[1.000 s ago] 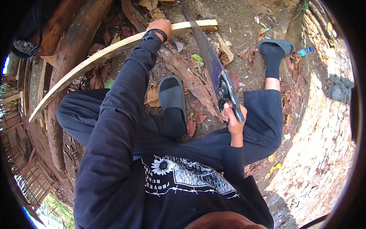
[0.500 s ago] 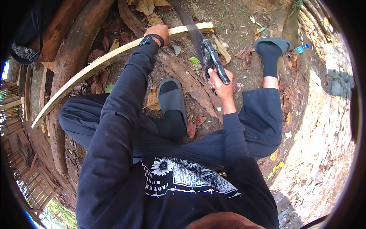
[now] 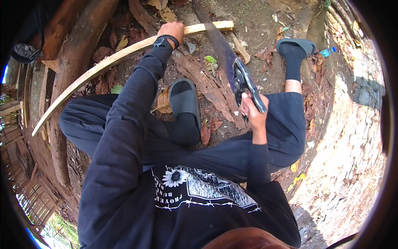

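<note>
A long, pale wooden strip (image 3: 101, 66) runs from the lower left to the top middle, looking curved in the wide view. My left hand (image 3: 171, 32) is closed over it near its far right end. My right hand (image 3: 255, 111) grips the black handle of a handsaw (image 3: 222, 45), fingers wrapped round it. The saw's blade crosses the strip just short of its right end, to the right of my left hand. Its teeth and any cut are too blurred to make out.
Rough bark-covered wood (image 3: 207, 83) lies on the ground between my feet. A thick log (image 3: 78, 54) stands at the left. Dry leaves (image 3: 163, 101) are scattered about. A small plastic bottle (image 3: 327, 52) lies beyond my right sandal (image 3: 309, 46), near a large pale trunk (image 3: 344, 166).
My right hand has drawn the saw back toward me and to the right, so more blade shows on my side of the strip. My left hand holds nearly the same place.
</note>
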A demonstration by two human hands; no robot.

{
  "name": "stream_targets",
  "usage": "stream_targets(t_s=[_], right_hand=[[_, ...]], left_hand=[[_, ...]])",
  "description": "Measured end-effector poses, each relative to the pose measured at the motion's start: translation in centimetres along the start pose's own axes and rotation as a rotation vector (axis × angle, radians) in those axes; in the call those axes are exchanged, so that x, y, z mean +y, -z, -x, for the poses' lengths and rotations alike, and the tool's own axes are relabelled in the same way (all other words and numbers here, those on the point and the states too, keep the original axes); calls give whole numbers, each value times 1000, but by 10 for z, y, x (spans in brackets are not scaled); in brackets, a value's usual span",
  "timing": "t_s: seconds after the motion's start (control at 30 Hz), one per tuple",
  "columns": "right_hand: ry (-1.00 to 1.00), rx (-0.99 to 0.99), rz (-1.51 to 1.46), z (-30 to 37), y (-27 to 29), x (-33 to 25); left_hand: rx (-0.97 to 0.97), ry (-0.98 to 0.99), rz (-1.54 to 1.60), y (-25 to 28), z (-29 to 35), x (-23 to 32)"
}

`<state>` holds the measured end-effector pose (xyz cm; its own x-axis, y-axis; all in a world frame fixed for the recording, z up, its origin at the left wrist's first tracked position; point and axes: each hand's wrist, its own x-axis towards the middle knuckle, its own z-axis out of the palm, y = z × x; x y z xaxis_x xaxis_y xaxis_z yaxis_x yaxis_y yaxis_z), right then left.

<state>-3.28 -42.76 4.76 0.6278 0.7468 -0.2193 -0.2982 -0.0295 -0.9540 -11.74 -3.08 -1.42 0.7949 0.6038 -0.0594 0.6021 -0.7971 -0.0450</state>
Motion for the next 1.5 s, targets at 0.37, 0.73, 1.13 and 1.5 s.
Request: stream_targets(t_s=[0.37, 0.73, 1.13, 1.5], right_hand=[[24, 52, 61, -48, -39, 47], [35, 39, -4, 87, 16, 20], [57, -40, 12, -56, -15, 57], [44, -12, 1, 70, 43, 26]], left_hand=[[-213, 89, 65, 12, -13, -4], [-93, 95, 106, 8, -4, -8], [-102, 69, 105, 13, -11, -10], [-277, 106, 99, 17, -20, -12]])
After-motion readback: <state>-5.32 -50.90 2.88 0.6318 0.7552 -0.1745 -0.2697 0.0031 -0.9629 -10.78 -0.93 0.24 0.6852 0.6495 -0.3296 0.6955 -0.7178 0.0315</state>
